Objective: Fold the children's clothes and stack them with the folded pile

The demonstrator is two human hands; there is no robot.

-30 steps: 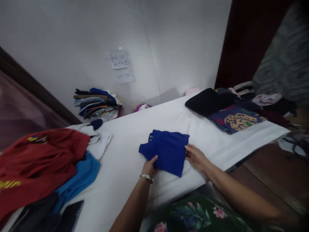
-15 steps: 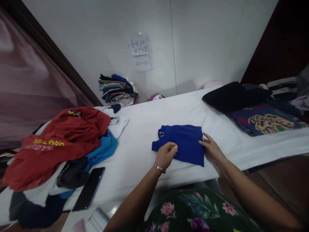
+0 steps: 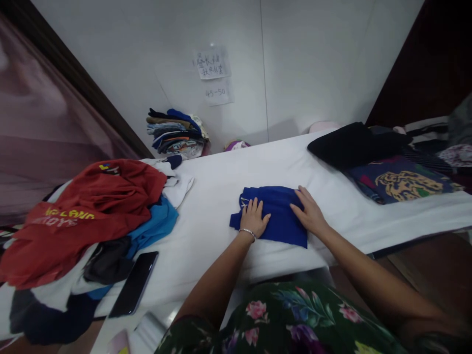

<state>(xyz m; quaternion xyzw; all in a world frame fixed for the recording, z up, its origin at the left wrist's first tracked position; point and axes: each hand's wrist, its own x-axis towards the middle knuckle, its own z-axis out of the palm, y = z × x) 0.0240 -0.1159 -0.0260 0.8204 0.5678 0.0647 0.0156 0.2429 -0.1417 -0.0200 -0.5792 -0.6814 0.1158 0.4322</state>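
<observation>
A folded blue garment (image 3: pixel 280 216) lies flat on the white cloth of the table (image 3: pixel 206 246), with a small zipper pull or cord end showing at its upper left. My left hand (image 3: pixel 255 218), a bracelet at the wrist, rests palm down on the garment's left part, fingers stretched out. Over the right edge lies my right hand (image 3: pixel 309 210), its fingers and thumb spread on the fabric. Neither hand grips the cloth.
A heap of loose clothes with a red shirt (image 3: pixel 92 216) on top is at left, beside a black phone (image 3: pixel 134 282). Folded clothes (image 3: pixel 177 132) are stacked by the wall. At right lie a black folded garment (image 3: pixel 354 147) and a patterned one (image 3: pixel 409 182).
My left hand has opened from a pinch and flattened onto the garment. My right hand has moved from the right edge inward onto the fabric.
</observation>
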